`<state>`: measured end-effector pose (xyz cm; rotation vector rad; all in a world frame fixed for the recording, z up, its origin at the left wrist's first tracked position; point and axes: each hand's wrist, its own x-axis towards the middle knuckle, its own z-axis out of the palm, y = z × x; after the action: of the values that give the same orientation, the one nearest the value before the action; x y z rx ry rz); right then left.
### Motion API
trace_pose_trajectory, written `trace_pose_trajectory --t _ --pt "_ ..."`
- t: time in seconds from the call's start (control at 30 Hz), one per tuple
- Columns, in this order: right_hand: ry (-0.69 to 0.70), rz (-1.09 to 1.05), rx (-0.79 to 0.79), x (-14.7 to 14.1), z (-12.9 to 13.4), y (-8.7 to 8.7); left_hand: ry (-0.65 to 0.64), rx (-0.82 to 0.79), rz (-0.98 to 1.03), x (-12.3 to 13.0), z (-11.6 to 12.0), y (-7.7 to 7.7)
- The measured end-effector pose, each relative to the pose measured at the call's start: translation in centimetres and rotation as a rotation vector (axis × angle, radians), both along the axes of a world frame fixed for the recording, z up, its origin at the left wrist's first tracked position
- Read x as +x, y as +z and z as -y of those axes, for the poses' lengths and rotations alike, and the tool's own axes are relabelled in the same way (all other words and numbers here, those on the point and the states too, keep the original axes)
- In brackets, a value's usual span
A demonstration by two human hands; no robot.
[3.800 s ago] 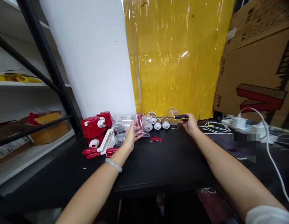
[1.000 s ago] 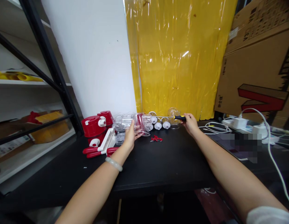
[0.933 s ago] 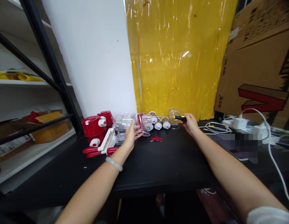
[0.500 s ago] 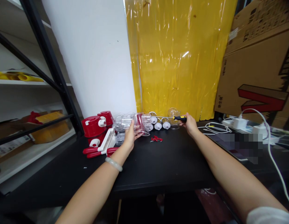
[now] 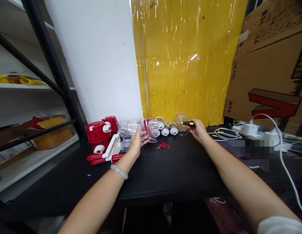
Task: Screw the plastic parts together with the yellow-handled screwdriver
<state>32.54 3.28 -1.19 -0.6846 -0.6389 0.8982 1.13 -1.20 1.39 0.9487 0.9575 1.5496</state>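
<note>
My left hand (image 5: 137,140) is wrapped round a clear plastic piece with a red part inside (image 5: 149,130), held on its side above the table. In my right hand (image 5: 198,130) is the black and yellow handle of a screwdriver (image 5: 188,123). Its long shaft points left and its tip reaches the clear piece's right end; whether it touches a screw is too small to tell. Below them on the table lies a small heap of red pieces with metal tips (image 5: 163,145). Behind stand several white-capped clear cylinders (image 5: 173,131).
Red housings (image 5: 95,132) and white levers with red handles (image 5: 112,150) sit at the left of the black table (image 5: 165,175). On the right lie a dark tablet (image 5: 241,154), white cables (image 5: 225,133) and a power strip (image 5: 282,144). A large cardboard box (image 5: 268,71) stands behind.
The screwdriver and my right hand have shifted very slightly to the right. My left hand and the clear piece are almost unmoved.
</note>
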Motion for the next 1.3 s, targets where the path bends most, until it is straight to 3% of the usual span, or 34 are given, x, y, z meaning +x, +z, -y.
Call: trace_pose_trajectory --t 0.13,0.27,0.57,1.0,1.3 --pt "0.028 -0.042 -0.041 0.2 -0.1 -0.1 -0.005 0.01 -0.005 -0.1 0.0 -0.1" --pt "-0.034 0.033 -0.122 0.5 -0.5 -0.4 -0.019 -0.007 -0.02 -0.1 -0.1 0.0" --pt "-0.153 0.149 -0.049 0.8 -0.8 -0.8 -0.024 0.0 -0.02 -0.1 0.0 0.0" --pt "0.009 -0.091 0.006 0.5 0.1 0.1 -0.033 0.003 -0.029 -0.1 0.0 -0.1" --pt "-0.141 0.052 0.003 0.6 -0.5 -0.4 -0.034 0.004 -0.03 0.0 0.2 0.0"
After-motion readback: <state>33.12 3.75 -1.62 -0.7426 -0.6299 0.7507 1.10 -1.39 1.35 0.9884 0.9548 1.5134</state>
